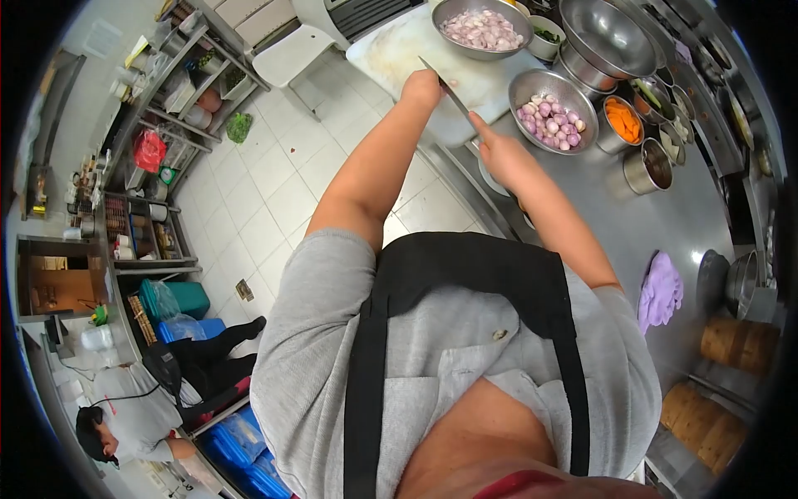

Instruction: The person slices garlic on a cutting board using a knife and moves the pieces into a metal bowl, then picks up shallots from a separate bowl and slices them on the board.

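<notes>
My right hand [505,156] grips the handle of a kitchen knife [451,94], its blade slanting up and left over the white cutting board [391,46]. My left hand [422,90] is closed at the board's near edge, beside the blade; whatever its fingers hold is hidden. A small pale piece lies on the board just right of the blade. To the right of the board, a steel colander [524,87] holds whole peeled shallots [552,123]. At the board's far end is a steel bowl [449,37] of cut shallots [484,30].
Along the steel counter [573,195] stand a pot of orange pieces [622,121], a steel pot [638,173], a large bowl [607,37] and a purple cloth [661,289]. A white chair [295,54] and shelves [187,83] are at left. Another person [137,399] works at lower left.
</notes>
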`<action>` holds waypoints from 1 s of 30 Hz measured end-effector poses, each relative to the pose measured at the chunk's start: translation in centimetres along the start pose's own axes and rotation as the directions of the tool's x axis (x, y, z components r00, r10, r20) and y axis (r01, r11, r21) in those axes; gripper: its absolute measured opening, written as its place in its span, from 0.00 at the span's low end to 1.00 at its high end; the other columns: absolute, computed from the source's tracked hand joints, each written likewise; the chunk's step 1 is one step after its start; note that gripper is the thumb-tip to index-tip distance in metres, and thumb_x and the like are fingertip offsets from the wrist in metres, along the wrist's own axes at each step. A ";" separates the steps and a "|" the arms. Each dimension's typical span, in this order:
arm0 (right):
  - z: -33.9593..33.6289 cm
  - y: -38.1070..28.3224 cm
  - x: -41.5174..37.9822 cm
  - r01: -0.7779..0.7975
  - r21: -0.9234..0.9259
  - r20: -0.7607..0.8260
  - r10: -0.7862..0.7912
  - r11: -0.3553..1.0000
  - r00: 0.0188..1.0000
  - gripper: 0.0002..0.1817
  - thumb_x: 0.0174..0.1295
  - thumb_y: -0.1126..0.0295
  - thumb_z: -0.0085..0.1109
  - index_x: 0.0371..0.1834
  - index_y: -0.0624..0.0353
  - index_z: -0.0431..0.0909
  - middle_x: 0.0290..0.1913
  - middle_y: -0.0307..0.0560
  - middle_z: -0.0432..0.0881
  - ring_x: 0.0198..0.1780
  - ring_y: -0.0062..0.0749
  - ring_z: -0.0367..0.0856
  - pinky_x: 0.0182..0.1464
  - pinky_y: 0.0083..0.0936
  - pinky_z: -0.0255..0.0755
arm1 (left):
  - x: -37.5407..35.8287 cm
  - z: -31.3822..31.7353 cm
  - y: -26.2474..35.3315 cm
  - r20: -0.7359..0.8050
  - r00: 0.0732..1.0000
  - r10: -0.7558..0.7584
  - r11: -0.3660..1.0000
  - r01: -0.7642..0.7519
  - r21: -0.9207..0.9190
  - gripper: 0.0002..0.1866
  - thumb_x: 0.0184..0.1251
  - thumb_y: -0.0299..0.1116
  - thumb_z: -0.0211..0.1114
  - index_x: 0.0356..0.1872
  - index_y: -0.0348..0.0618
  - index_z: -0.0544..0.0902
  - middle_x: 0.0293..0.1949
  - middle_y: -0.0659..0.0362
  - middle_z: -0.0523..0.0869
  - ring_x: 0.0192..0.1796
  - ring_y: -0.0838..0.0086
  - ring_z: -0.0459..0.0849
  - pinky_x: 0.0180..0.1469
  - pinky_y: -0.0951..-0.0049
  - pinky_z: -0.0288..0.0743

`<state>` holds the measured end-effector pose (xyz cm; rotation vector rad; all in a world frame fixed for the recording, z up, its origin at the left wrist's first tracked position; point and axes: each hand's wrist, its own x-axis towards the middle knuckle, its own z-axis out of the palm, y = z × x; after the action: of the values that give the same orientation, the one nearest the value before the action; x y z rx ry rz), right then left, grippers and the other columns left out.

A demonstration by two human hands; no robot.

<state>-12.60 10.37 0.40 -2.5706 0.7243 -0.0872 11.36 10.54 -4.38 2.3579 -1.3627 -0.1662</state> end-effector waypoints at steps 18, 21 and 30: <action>1.7 0.9 2.4 -0.037 0.062 0.032 0.035 0.997 0.999 0.33 0.64 0.70 0.43 0.74 0.41 0.50 0.29 0.65 0.78 0.31 0.53 0.78 0.39 0.44 0.70 | 1.1 1.3 -1.2 -0.031 0.998 0.053 0.992 -0.049 0.118 0.13 0.48 0.40 0.71 0.33 0.46 0.87 0.33 0.49 0.85 0.39 0.56 0.84 0.43 0.63 0.77; 1.5 1.0 2.8 -0.054 0.046 0.050 0.052 0.997 0.997 0.33 0.64 0.70 0.44 0.74 0.41 0.50 0.30 0.66 0.79 0.32 0.54 0.78 0.40 0.44 0.70 | 0.9 0.8 -1.3 -0.007 1.000 0.017 0.998 -0.017 0.066 0.13 0.49 0.41 0.71 0.33 0.47 0.86 0.33 0.49 0.86 0.39 0.57 0.84 0.44 0.63 0.77; 0.6 1.9 1.3 -0.132 0.221 0.047 0.124 0.966 0.991 0.34 0.63 0.69 0.46 0.74 0.41 0.50 0.37 0.65 0.80 0.39 0.53 0.80 0.45 0.42 0.72 | -0.7 -0.9 -0.2 -0.021 0.999 0.039 0.997 -0.037 0.074 0.13 0.53 0.40 0.70 0.33 0.44 0.81 0.35 0.49 0.85 0.43 0.59 0.84 0.45 0.62 0.76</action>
<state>-12.30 8.54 -1.13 -2.3004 0.8172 -0.0804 11.41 11.49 -3.72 2.3839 -1.4246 -0.0795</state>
